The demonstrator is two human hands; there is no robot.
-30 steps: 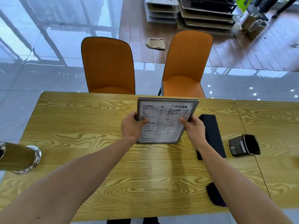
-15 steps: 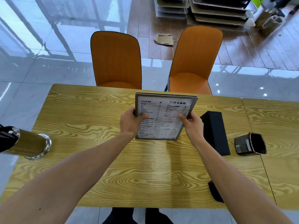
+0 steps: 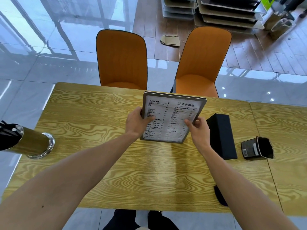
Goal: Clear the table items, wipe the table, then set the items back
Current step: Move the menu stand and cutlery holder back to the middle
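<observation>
A framed menu card (image 3: 172, 117) stands tilted over the middle of the yellow wood-grain table (image 3: 103, 160), its lower edge at or just above the tabletop. My left hand (image 3: 137, 121) grips its left edge and my right hand (image 3: 199, 130) grips its right edge. Right of the menu lies a long black box (image 3: 221, 135). Further right a small black holder (image 3: 257, 147) with a label sits near the table seam. A metal cylinder container (image 3: 31, 143) stands at the table's left edge. A dark cloth (image 3: 220, 196) peeks out beside my right forearm.
Two orange chairs (image 3: 123, 58) (image 3: 201, 62) stand at the far side. A second table (image 3: 285, 138) adjoins on the right. Stacked trays (image 3: 229, 12) and a paper bag (image 3: 170, 40) lie on the floor beyond.
The camera view has pulled back and tilted down. Both hands keep hold of the menu card, which stays over the table's middle.
</observation>
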